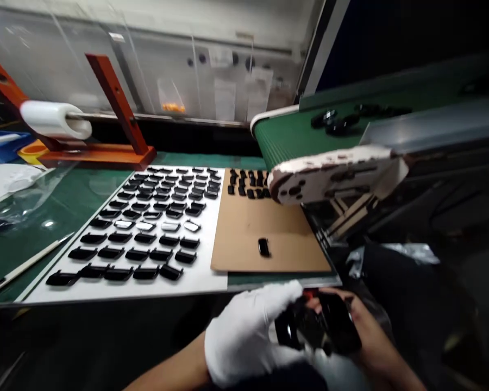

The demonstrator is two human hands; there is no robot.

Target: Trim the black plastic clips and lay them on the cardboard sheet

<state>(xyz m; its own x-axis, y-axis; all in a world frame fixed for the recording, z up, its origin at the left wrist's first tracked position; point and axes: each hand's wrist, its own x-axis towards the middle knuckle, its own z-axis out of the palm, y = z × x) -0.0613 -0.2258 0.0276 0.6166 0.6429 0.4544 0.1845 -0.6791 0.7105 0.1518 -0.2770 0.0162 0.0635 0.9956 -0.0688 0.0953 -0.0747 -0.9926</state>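
My left hand point(246, 331), in a white glove, is closed around a glossy black plastic part point(287, 329) just in front of the table's edge. Bare-skinned, my right hand point(369, 326) grips another glossy black plastic part point(341, 323) close beside it. Between the hands it is dark, and I cannot tell whether the pieces touch or how many there are. A single small black part point(264, 247) lies on the brown cardboard point(240, 233) beyond my hands.
Rows of black parts point(145, 253) cover a white sheet point(207, 266) at left. A green conveyor belt point(285, 133) carrying black pieces point(342, 125) juts over the cardboard from the right. A white film roll point(52, 119) sits on an orange stand point(101, 155); a brush point(28, 266) lies left.
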